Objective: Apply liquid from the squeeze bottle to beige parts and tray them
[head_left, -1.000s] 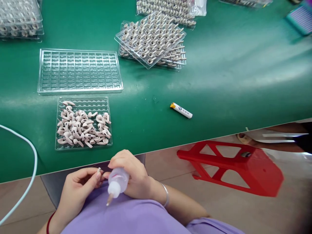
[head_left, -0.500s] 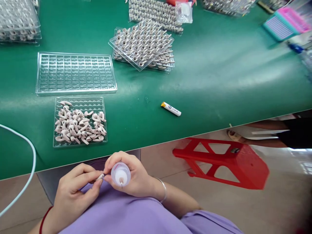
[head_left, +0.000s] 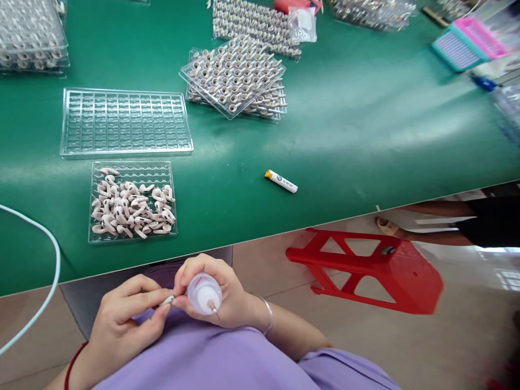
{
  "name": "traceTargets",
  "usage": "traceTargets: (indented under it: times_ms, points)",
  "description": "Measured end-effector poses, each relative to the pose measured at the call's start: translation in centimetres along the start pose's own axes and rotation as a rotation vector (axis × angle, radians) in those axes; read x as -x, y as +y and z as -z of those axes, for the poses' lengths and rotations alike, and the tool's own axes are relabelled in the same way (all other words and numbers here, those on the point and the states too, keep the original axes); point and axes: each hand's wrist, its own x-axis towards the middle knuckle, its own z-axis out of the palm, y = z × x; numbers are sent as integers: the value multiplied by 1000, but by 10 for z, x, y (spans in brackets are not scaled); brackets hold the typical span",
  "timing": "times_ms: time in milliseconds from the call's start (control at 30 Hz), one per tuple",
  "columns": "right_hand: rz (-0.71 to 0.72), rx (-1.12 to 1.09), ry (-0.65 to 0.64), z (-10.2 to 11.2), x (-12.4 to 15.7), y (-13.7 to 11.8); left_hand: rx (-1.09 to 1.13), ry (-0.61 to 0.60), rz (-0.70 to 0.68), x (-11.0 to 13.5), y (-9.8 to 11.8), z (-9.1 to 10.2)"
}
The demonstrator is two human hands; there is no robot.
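Between the thumb and fingers of my left hand (head_left: 128,311) is a small white earbud piece (head_left: 167,300), held over my lap just off the table edge. My right hand (head_left: 217,287) is wrapped round a translucent squeeze bottle (head_left: 204,294) with a thin needle tip, which points down toward me. The right thumb and index fingertips meet close to the end of the earbud piece; whether they pinch it is hard to see. Beyond my hands, a clear tray (head_left: 92,216) on the table carries a loose heap of white earbud pieces (head_left: 125,208).
Behind the heap lies a bare clear plastic tray (head_left: 128,122). Filled trays (head_left: 235,76) are stacked farther back, others (head_left: 32,38) at far left. A white lighter (head_left: 281,181) lies on the green table. A red stool (head_left: 374,265), a person's legs (head_left: 434,233) and a pale cable (head_left: 54,260) flank me.
The bottle in my right hand has tilted, its needle tip swinging to the right. My fingertips have drawn slightly apart, showing more of the earbud piece. The view has shifted a little.
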Motion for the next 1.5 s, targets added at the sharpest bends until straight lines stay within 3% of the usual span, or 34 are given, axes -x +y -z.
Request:
traceTargets:
  times_ms: [300, 600, 900, 1200, 1500]
  points:
    - [-46, -115, 14, 0, 2, 1, 83, -53, 27, 2, 0, 0]
    - [-2, -94, -1, 2, 2, 2, 95, -93, 65, 1, 2, 0]
    - [-45, -88, 28, 2, 4, 4, 134, -86, 104, 1, 3, 0]
    - [11, 48, 143, -1, 5, 13, 294, -96, 398, 5, -8, -6]
    - [-222, -227, 172, -3, 1, 8, 493, -159, 591, 12, -13, -9]
